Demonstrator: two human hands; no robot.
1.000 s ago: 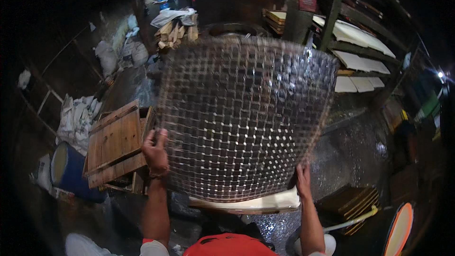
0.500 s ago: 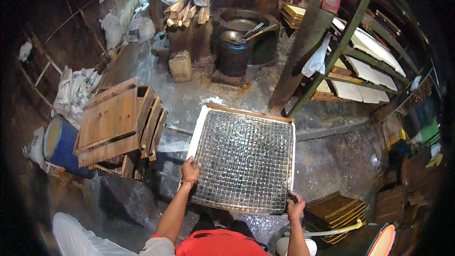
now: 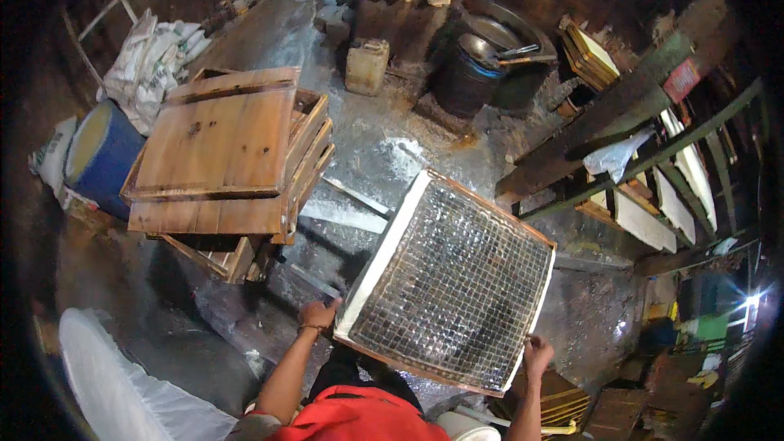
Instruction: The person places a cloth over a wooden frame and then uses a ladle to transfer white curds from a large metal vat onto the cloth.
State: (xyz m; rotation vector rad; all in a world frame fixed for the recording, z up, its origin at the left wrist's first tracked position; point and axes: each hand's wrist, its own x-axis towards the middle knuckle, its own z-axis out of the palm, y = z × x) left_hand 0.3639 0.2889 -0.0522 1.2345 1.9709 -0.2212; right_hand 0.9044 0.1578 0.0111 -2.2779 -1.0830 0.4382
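Observation:
Both hands carry a large square frame-like tray (image 3: pixel 449 282) with a glossy dark woven grid across its face, wooden edges and white sides. My left hand (image 3: pixel 320 314) is closed on its near left corner. At the near right corner, my right hand (image 3: pixel 537 354) grips the edge. The tray is held out in front of my red top, above the floor, and sits turned clockwise in the view. My fingers under the edges are hidden.
Stacked wooden boxes topped with boards (image 3: pixel 216 135) stand at left, beside a blue drum (image 3: pixel 114 167) and white sacks (image 3: pixel 151 65). Ahead are a jerrycan (image 3: pixel 367 67), a dark stove (image 3: pixel 469 77) and a slanting post (image 3: pixel 604 135). Flat brown trays (image 3: pixel 559 404) lie by my right hand.
My view has swung left, bringing the stacked boxes nearer the middle. The tray, still held in both hands, has turned clockwise in the picture and shifted right.

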